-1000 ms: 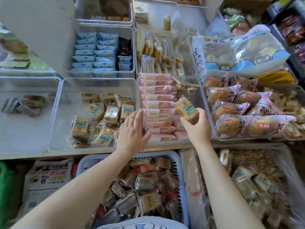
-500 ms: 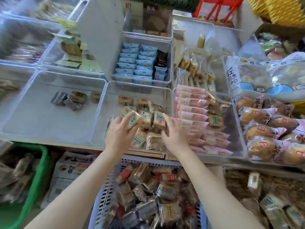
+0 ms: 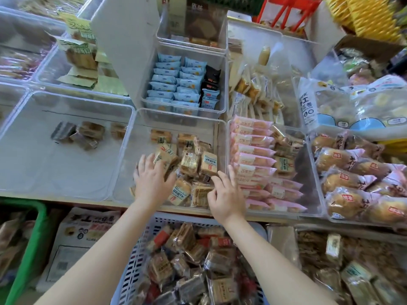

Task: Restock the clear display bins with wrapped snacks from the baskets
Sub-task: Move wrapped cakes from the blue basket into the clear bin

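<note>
Head view: a second ago your right hand [image 3: 226, 194] held one wrapped cake above the pink-pack bin; now it holds nothing, fingers loosely spread at the right edge of the clear bin [image 3: 130, 155] at frame centre. Your left hand [image 3: 154, 180] lies flat with straight fingers on the pile of wrapped cakes [image 3: 191, 164] there. That cake has likely joined the pile, so you look to be tidying. The blue basket [image 3: 141, 249] at bottom centre is full of snacks, so restocking is probably far from done.
</note>
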`<state>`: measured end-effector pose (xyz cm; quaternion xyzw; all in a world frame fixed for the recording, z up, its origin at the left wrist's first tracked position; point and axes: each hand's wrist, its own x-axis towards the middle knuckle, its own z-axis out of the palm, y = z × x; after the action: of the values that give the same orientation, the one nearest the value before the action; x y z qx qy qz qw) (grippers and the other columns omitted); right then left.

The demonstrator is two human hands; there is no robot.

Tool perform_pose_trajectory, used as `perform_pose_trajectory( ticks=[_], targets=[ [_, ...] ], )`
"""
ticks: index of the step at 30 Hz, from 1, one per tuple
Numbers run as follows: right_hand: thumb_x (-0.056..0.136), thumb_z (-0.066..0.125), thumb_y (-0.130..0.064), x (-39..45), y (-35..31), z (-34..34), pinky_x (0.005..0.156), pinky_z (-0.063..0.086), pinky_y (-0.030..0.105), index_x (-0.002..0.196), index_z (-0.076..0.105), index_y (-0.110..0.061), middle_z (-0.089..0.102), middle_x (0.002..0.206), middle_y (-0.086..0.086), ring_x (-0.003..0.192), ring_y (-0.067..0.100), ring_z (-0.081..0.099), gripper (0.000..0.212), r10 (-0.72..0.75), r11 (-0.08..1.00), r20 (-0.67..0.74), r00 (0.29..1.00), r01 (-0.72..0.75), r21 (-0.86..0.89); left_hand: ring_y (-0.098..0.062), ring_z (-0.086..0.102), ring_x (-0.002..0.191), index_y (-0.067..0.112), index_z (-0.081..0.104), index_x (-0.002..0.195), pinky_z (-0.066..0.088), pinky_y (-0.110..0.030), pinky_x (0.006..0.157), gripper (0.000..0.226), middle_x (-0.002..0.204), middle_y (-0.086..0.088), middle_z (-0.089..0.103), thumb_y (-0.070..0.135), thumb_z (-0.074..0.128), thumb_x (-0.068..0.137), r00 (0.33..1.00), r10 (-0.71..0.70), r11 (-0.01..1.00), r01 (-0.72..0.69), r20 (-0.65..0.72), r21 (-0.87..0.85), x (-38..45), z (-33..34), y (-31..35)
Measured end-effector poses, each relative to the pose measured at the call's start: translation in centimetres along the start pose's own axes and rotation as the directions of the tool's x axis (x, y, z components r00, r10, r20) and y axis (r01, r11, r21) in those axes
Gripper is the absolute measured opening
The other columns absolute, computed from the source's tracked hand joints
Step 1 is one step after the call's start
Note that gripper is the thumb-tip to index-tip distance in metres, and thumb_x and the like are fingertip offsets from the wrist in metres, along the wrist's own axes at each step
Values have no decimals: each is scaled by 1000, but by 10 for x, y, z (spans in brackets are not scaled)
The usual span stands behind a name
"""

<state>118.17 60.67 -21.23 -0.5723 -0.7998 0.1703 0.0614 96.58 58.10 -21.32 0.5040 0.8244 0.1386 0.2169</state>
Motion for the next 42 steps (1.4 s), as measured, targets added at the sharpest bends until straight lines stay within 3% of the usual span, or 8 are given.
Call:
perform_pose_trajectory(
  ticks=[3,7,15,21,24,33,38,42],
  targets=[
    [95,43,-22,2,2,-9,121,23,48,146,46,-21,33,159,1,155,21,2,51,-52,995,40,998,48,90,-27,21,148,15,51,136,21,-50,117,47,154,-9,38,38,51,96,977,162,979,-177,-141,-102,-23,13,37],
    [89,58,-4,-2,32,-39,113,35,40,136,55,-14,48,143,9,135,24,40,48,15,962,-241,970,52,268,-22,19,149,18,36,149,21,-46,120,60,159,-4,30,45,42,96,959,271,948,-281,-83,-148,-35,42,91],
    [88,57,-2,26,163,-95,100,36,28,139,47,-10,43,142,12,128,27,44,52,457,875,-264,850,-377,303,-18,-3,153,19,2,159,4,-40,122,78,167,-3,3,58,31,98,947,304,951,-309,100,35,-35,81,135],
    [83,71,-15,100,185,-95,102,44,42,139,47,-21,49,139,10,126,29,48,60,292,955,-327,899,-254,154,-20,2,153,16,5,159,2,-37,121,75,166,-5,10,54,30,100,956,281,949,-289,78,122,-38,82,139],
    [85,73,-20,125,190,-94,99,44,42,126,60,-18,56,132,10,120,31,51,43,286,956,-362,887,-240,167,-21,5,152,17,6,159,4,-37,122,74,165,-5,13,54,27,98,958,274,947,-284,82,149,-39,81,141],
    [92,66,-28,47,155,-137,78,45,21,110,64,-12,62,100,-2,88,10,54,25,540,771,-460,705,-196,606,-23,1,153,17,2,159,2,-39,122,74,166,-6,8,53,27,100,956,276,950,-287,99,123,-40,78,143],
    [85,69,-16,-14,100,-139,72,39,4,109,61,-26,54,103,-10,88,-8,53,27,350,786,-226,909,-154,599,-23,7,152,15,11,157,7,-41,123,89,164,-7,14,57,53,91,958,287,956,-288,-18,-56,-47,59,139],
    [83,69,-15,-23,56,-128,78,44,13,110,63,-33,58,107,-15,97,-4,55,33,88,802,73,993,-114,586,-19,39,136,22,42,146,36,-39,110,77,148,0,43,55,65,80,864,501,841,-500,-51,-208,-58,20,127]
  ],
)
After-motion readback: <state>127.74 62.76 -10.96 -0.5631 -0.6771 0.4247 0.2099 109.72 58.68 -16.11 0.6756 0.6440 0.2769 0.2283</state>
